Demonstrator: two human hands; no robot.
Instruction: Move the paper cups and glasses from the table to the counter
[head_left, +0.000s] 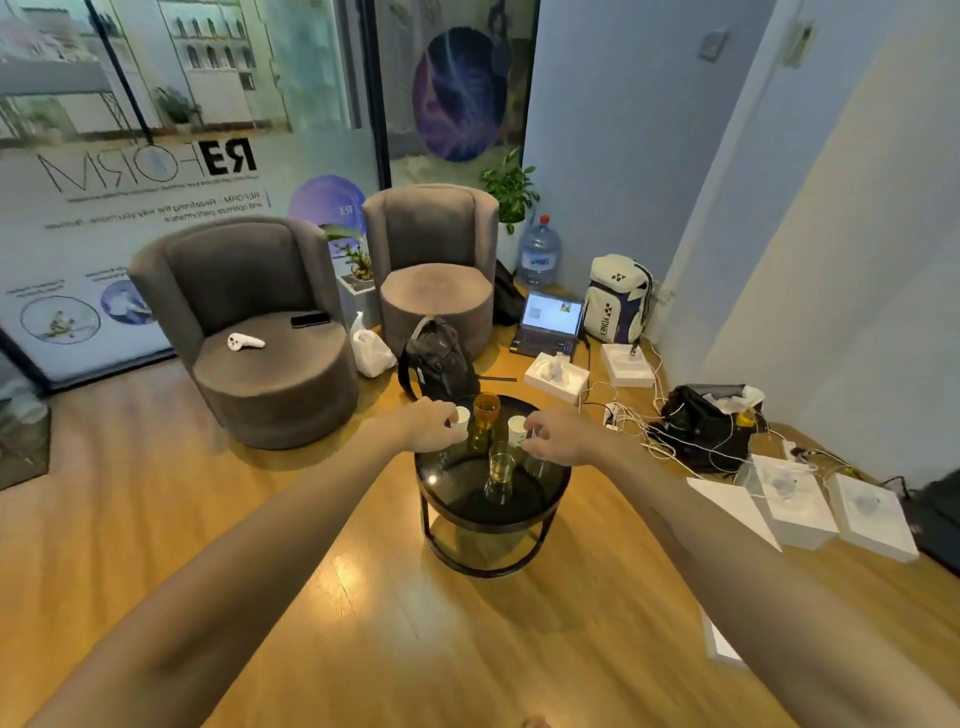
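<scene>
A round dark glass table (550, 512) with a black rim stands in the middle of the floor. An amber glass (487, 410) stands at its far side, between two white paper cups. My left hand (428, 428) is closed around the left paper cup (461, 415). The right paper cup (517, 430) stands free, just left of my right hand (563, 439). That hand's fingertips pinch the rim of a clear glass (538, 463) below it. Another clear glass (501, 467), holding yellowish liquid, stands near the table's middle.
Two grey round armchairs (270, 353) (436, 291) stand behind the table, with a black backpack (439, 358) on the floor between chair and table. To the right lie a laptop (550, 322), white boxes (795, 499), cables and a black bag (701, 426). No counter is in view.
</scene>
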